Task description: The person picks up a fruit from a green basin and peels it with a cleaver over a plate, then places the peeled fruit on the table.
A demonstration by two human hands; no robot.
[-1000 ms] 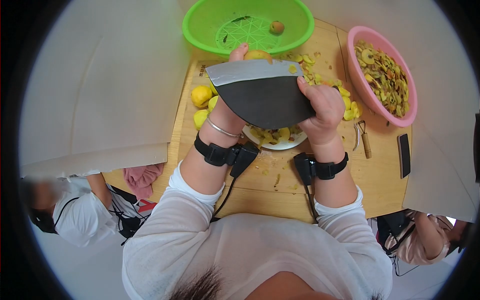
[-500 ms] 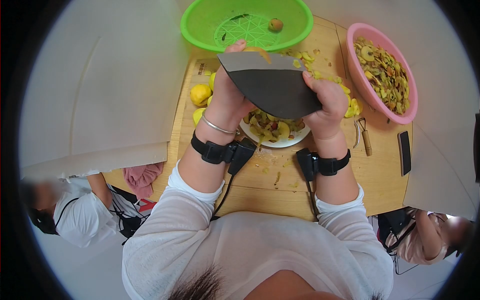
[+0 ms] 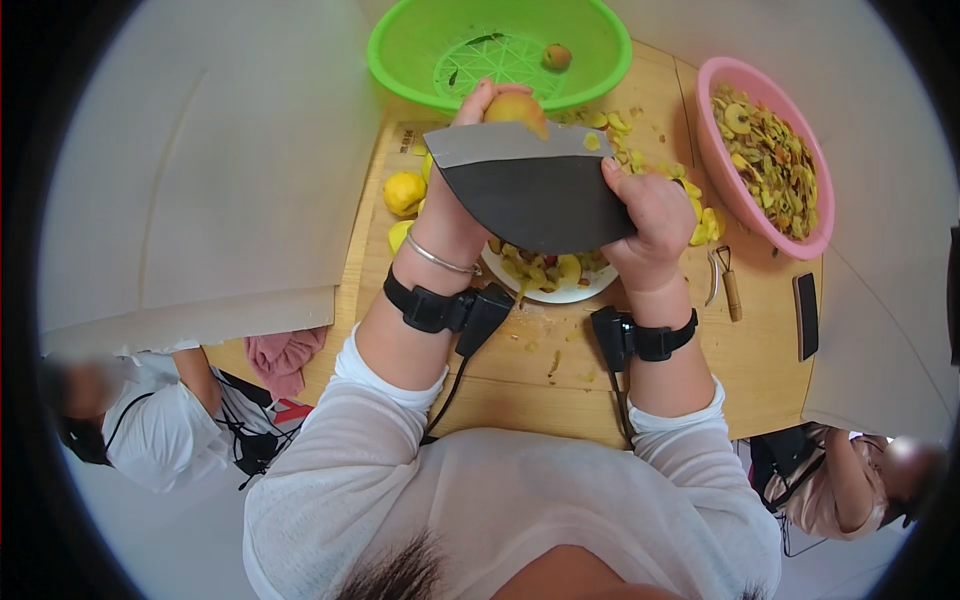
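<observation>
My right hand (image 3: 655,220) grips the right end of a wide knife (image 3: 535,200), its thumb lying along the dark blade. A paler grey strip forms the blade's far edge, with a small yellow scrap stuck on it. My left hand (image 3: 478,105) holds a round yellow-red fruit (image 3: 515,110), possibly a peach, just beyond that edge. The blade covers part of the left hand and overlaps the fruit's near side. Under the hands stands a white plate (image 3: 560,295) with peelings and fruit pieces (image 3: 540,268). Whole yellow peeled fruits (image 3: 404,193) lie left of my left forearm.
A green basket (image 3: 400,70) at the back holds one fruit (image 3: 557,57). The pink basin (image 3: 815,190) at right is full of peelings. Nearby lie a peeler (image 3: 712,278), a wooden-handled tool (image 3: 733,290) and a phone (image 3: 806,315). Two people (image 3: 165,420) sit beyond the partitions.
The knife has come slightly nearer to me and down in the view, so more of the fruit shows beyond its edge. Both hands keep their hold.
</observation>
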